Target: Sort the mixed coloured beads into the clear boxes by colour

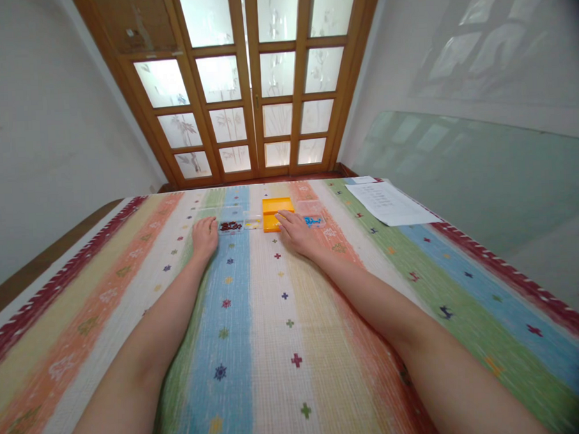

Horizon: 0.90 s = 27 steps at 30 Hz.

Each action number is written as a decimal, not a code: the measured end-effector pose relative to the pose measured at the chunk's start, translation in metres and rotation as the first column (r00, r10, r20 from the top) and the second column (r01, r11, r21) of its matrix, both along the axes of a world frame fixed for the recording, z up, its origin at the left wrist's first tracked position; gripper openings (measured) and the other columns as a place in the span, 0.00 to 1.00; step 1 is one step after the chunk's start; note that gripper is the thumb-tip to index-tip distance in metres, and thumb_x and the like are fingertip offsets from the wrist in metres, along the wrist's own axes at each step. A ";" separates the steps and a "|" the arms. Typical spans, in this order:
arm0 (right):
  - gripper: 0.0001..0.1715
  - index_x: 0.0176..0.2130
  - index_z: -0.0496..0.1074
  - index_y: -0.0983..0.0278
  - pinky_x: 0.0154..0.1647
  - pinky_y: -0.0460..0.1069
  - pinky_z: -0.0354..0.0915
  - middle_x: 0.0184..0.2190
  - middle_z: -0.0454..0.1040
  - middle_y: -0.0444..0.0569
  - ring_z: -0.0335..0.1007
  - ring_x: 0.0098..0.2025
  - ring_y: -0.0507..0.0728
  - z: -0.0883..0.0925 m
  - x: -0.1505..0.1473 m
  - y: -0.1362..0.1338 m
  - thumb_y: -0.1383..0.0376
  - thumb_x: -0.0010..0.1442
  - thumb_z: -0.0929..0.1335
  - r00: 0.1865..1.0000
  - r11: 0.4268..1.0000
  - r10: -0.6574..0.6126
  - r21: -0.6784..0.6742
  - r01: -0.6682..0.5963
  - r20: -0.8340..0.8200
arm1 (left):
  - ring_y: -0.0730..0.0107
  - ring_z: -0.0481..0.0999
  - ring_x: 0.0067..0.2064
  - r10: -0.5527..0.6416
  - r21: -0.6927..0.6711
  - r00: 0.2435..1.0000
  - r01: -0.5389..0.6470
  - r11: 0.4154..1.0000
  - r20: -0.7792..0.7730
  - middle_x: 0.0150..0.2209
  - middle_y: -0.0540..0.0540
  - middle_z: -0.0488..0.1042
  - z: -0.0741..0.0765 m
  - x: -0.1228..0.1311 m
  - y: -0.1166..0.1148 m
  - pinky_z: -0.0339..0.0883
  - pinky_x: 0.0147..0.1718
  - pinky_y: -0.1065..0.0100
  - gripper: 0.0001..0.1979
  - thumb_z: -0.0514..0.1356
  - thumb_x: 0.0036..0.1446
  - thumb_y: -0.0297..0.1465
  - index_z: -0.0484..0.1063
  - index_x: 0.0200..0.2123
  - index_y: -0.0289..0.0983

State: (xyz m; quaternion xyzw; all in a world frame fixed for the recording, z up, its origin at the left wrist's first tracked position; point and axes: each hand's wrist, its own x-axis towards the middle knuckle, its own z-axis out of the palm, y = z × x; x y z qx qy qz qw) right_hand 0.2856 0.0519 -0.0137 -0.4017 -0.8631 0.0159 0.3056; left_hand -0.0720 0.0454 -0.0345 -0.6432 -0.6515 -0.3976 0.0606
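Note:
My left hand point(205, 236) rests on the cloth at the left side of a clear box of dark red pieces point(231, 226). Its fingers lie loosely forward near the box's edge, apparently with nothing in them. My right hand point(296, 231) reaches over the right side of an open orange box point(277, 205), its fingertips drawn together above the near half. Whatever they pinch is too small to make out. Between the hands stands a small clear box with yellow pieces point(253, 224). Right of my right hand, blue pieces point(313, 221) lie in another clear box, partly hidden by the hand.
A striped, patterned tablecloth point(271, 346) covers the table. Sheets of printed paper point(389, 203) lie at the far right. Beyond the table are wooden doors with frosted panes point(230, 123). A pale glass panel point(441, 165) leans along the right wall.

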 end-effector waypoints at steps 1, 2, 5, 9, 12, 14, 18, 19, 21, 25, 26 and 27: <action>0.27 0.69 0.66 0.60 0.72 0.65 0.53 0.70 0.63 0.57 0.56 0.71 0.64 -0.001 0.003 0.003 0.63 0.74 0.60 1.000 1.000 -0.016 -0.018 0.016 0.015 | 0.54 0.74 0.57 0.001 0.004 1.000 -0.001 1.000 -0.001 0.54 0.37 0.79 0.000 0.000 0.000 0.63 0.63 0.47 0.21 0.46 0.70 0.38 0.77 0.50 0.36; 0.27 0.69 0.65 0.60 0.72 0.66 0.52 0.71 0.61 0.57 0.53 0.73 0.64 -0.003 0.005 0.005 0.62 0.74 0.60 0.999 0.999 -0.030 -0.035 0.031 0.034 | 0.54 0.74 0.57 0.003 0.009 1.000 -0.003 1.000 -0.001 0.54 0.37 0.79 0.000 0.000 0.000 0.63 0.63 0.47 0.21 0.46 0.70 0.38 0.77 0.50 0.36; 0.27 0.68 0.66 0.62 0.73 0.67 0.50 0.72 0.58 0.59 0.51 0.74 0.65 -0.006 0.010 0.012 0.61 0.74 0.60 0.995 0.994 -0.091 -0.051 0.093 0.048 | 0.54 0.74 0.57 0.011 0.017 1.000 -0.011 1.000 0.001 0.54 0.37 0.79 -0.001 -0.002 0.001 0.63 0.63 0.48 0.21 0.47 0.70 0.38 0.77 0.50 0.36; 0.26 0.65 0.70 0.63 0.72 0.65 0.52 0.70 0.62 0.60 0.56 0.72 0.65 -0.007 0.015 0.019 0.61 0.74 0.60 0.986 0.987 -0.163 -0.010 0.163 -0.026 | 0.53 0.74 0.57 0.009 0.020 1.000 -0.009 1.000 -0.001 0.53 0.37 0.79 -0.002 -0.003 0.001 0.62 0.63 0.48 0.22 0.47 0.70 0.38 0.77 0.50 0.36; 0.24 0.61 0.74 0.63 0.70 0.64 0.56 0.67 0.67 0.59 0.61 0.68 0.65 -0.005 0.019 0.022 0.63 0.73 0.59 0.978 0.983 -0.180 0.014 0.183 -0.102 | 0.53 0.74 0.58 0.009 0.017 1.000 -0.009 1.000 0.006 0.54 0.37 0.79 -0.002 -0.003 0.001 0.62 0.64 0.48 0.22 0.47 0.70 0.38 0.77 0.50 0.36; 0.23 0.59 0.75 0.63 0.68 0.63 0.58 0.63 0.71 0.58 0.65 0.65 0.64 -0.002 0.022 0.022 0.64 0.73 0.59 0.972 0.983 -0.174 0.027 0.180 -0.155 | 0.53 0.74 0.58 0.009 0.015 1.000 -0.010 1.000 0.013 0.54 0.37 0.78 -0.002 -0.003 0.001 0.61 0.64 0.47 0.22 0.47 0.70 0.39 0.77 0.51 0.36; 0.23 0.57 0.76 0.62 0.66 0.64 0.59 0.59 0.74 0.58 0.66 0.61 0.67 0.008 0.028 0.022 0.65 0.72 0.59 0.959 0.974 -0.208 0.049 0.221 -0.194 | 0.53 0.74 0.58 0.013 0.015 1.000 -0.014 1.000 0.013 0.54 0.37 0.78 -0.002 -0.002 0.000 0.62 0.64 0.47 0.22 0.47 0.70 0.39 0.76 0.52 0.36; 0.23 0.57 0.76 0.62 0.66 0.65 0.58 0.59 0.73 0.58 0.64 0.62 0.67 0.010 0.030 0.023 0.65 0.72 0.59 0.951 0.966 -0.236 0.059 0.252 -0.201 | 0.53 0.74 0.58 0.012 0.019 1.000 -0.013 1.000 0.007 0.54 0.37 0.78 -0.002 -0.001 0.000 0.62 0.64 0.47 0.22 0.47 0.70 0.39 0.76 0.52 0.36; 0.24 0.59 0.74 0.62 0.67 0.66 0.55 0.62 0.70 0.59 0.60 0.65 0.68 0.014 0.035 0.025 0.65 0.72 0.58 0.930 0.943 -0.297 0.085 0.321 -0.217 | 0.52 0.73 0.58 0.003 0.032 1.000 -0.003 0.999 -0.008 0.54 0.37 0.78 -0.002 -0.001 0.000 0.62 0.64 0.47 0.21 0.48 0.70 0.39 0.76 0.53 0.36; 0.26 0.62 0.71 0.63 0.68 0.64 0.51 0.65 0.68 0.59 0.57 0.66 0.67 0.015 0.047 0.032 0.63 0.73 0.57 0.910 0.912 -0.373 0.109 0.395 -0.178 | 0.52 0.72 0.59 -0.013 0.047 1.000 0.014 0.999 -0.022 0.56 0.36 0.77 0.000 0.001 -0.001 0.62 0.64 0.48 0.21 0.49 0.70 0.39 0.76 0.54 0.36; 0.26 0.63 0.71 0.63 0.68 0.64 0.51 0.64 0.68 0.59 0.58 0.65 0.67 0.014 0.049 0.033 0.63 0.73 0.56 0.909 0.910 -0.383 0.105 0.402 -0.162 | 0.51 0.72 0.59 -0.014 0.045 1.000 0.015 0.999 -0.018 0.56 0.36 0.77 0.000 0.002 -0.002 0.61 0.64 0.47 0.21 0.49 0.70 0.39 0.76 0.54 0.35; 0.27 0.64 0.70 0.64 0.67 0.64 0.51 0.63 0.69 0.60 0.59 0.64 0.68 0.013 0.050 0.034 0.62 0.73 0.57 0.908 0.908 -0.391 0.098 0.407 -0.150 | 0.51 0.72 0.60 -0.016 0.042 1.000 0.017 0.999 -0.011 0.56 0.36 0.77 0.001 0.002 -0.002 0.61 0.65 0.47 0.21 0.49 0.70 0.39 0.76 0.54 0.35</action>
